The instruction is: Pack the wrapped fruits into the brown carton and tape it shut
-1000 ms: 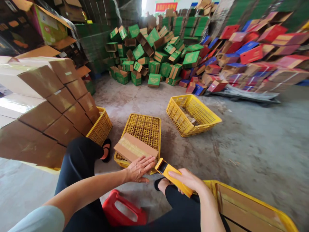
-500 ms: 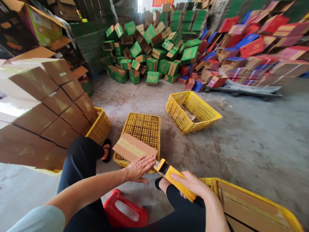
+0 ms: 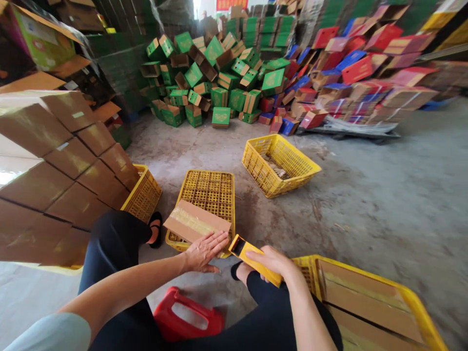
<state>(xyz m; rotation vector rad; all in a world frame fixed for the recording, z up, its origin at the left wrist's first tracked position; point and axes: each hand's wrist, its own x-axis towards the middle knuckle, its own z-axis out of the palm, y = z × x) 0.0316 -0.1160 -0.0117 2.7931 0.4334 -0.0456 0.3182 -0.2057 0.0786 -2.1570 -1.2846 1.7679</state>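
Observation:
A flat taped cardboard box [image 3: 195, 220] lies on the upturned yellow crate [image 3: 209, 191] in front of my knees. My left hand [image 3: 205, 251] rests on the box's near right corner with its fingers stretched out. Wrapped in my right hand [image 3: 274, 261] is a yellow hand-held tool [image 3: 252, 258] with a dark opening near its front end. Its tip is close to the left fingertips, at the box's end; what kind of tool it is, I cannot make out. Below the left forearm is a red plastic piece [image 3: 215, 319] with a handle-like opening.
Taped cartons [image 3: 69, 156] are stacked at my left in a yellow crate [image 3: 151, 195]. More cartons [image 3: 369, 297] fill a crate at my right. Ahead stands a yellow basket [image 3: 280, 165] with scraps inside. Green boxes [image 3: 221, 117] and red and blue boxes [image 3: 356, 70] are heaped behind.
The yellow tool drew back slightly from my left fingers, showing a pale part at its tip, then came close again. My left hand stayed on the box. The view has turned a little right.

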